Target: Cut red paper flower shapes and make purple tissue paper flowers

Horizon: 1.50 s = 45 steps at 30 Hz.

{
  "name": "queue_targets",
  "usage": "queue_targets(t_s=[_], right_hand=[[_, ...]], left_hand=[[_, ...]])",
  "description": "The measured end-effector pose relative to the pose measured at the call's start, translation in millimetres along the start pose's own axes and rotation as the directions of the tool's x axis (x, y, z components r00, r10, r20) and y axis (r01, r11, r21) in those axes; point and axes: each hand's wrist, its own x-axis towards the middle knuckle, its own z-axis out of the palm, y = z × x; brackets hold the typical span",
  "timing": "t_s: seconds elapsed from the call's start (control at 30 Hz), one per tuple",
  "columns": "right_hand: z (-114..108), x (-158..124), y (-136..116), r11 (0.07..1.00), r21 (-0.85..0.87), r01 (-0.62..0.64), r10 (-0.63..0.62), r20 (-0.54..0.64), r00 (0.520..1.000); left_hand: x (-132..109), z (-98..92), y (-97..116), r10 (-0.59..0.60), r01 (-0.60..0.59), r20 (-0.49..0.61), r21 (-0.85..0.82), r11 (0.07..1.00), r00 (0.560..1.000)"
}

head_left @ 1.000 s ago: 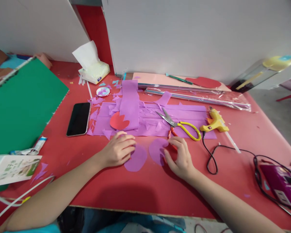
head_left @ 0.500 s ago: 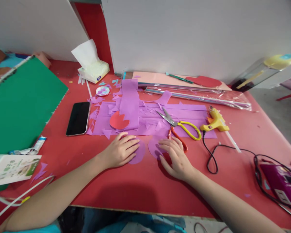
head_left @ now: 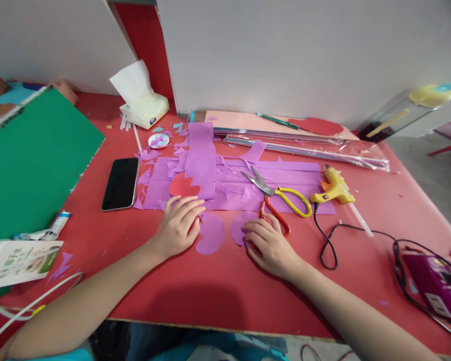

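Two rounded purple paper cut-outs lie side by side on the red table (head_left: 225, 286). My left hand (head_left: 178, 225) rests flat and open, fingers stretched out, beside the left cut-out (head_left: 211, 233) and touching its edge. My right hand (head_left: 268, 243) lies palm down with fingers apart over the right cut-out (head_left: 238, 228), covering most of it. Just beyond the hands lies a sheet of purple paper (head_left: 233, 183) with strips and scraps, and a red tulip-shaped cut-out (head_left: 183, 186) sits on it near my left fingertips.
Scissors (head_left: 281, 198) with yellow and red handles and a yellow glue gun (head_left: 332, 189) with a black cord lie right of centre. A phone (head_left: 121, 183), green board (head_left: 33, 160), tissue pack (head_left: 145, 108), plastic-wrapped paper rolls (head_left: 304, 145) and a purple box (head_left: 438, 286) surround them.
My left hand slid up and left off the left cut-out, uncovering it. My right hand drew back toward me, staying on the right cut-out.
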Motion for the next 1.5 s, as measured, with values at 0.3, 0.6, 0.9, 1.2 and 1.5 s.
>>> queue_targets(t_s=[0.3, 0.6, 0.9, 1.2, 1.5], right_hand=[[-4, -5, 2, 0.962, 0.269, 0.053, -0.004, -0.18, 0.984], [-8, 0, -2, 0.898, 0.414, 0.152, -0.088, -0.168, 0.982], [-4, 0, -4, 0.753, 0.657, 0.038, 0.034, -0.097, 0.995], [-4, -3, 0, 0.771, 0.636, -0.003, 0.048, -0.054, 0.997], [1, -5, 1, 0.739, 0.663, -0.118, 0.278, -0.141, 0.95]], left_hand=[[-1, -0.9, 5, 0.015, -0.01, 0.064, -0.075, 0.997, 0.998], [-10, -5.4, 30, 0.44, -0.326, 0.359, -0.335, 0.884, 0.823], [-16, -2.3, 37, 0.298, -0.19, 0.25, -0.377, 0.906, 0.921], [-9, -6.2, 35, 0.145, 0.196, 0.474, -0.596, 0.779, 0.868], [-16, -6.4, 36, 0.098, 0.197, 0.451, -0.563, 0.803, 0.887]])
